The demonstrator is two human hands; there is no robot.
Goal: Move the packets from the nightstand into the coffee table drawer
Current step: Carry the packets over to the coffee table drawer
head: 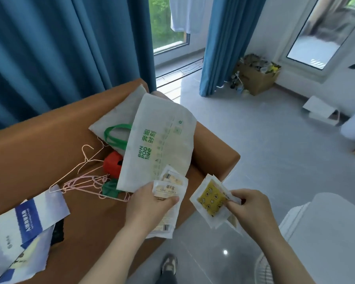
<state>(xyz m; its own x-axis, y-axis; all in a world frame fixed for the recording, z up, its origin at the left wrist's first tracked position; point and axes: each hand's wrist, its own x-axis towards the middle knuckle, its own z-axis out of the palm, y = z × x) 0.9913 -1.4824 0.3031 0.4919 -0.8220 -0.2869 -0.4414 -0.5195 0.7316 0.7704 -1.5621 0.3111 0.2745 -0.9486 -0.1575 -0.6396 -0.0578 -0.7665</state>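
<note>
Left hand [147,203] grips white packets [170,189]; at its 3 o'clock, right hand [248,208] pinches yellow-patterned packets [210,198].

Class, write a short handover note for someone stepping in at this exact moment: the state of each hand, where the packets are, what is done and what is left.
Left hand: grips a stack of white packets, thumb on top.
Right hand: pinches a stack of yellow-patterned packets by one edge.
Both stacks are held in the air over the front edge of the brown sofa, near the white bag.
Done: packets are picked up.
Left: carry them to the coffee table drawer and put them in. Neither drawer nor nightstand is in view, so I cannot tell if more packets wait there.
</note>
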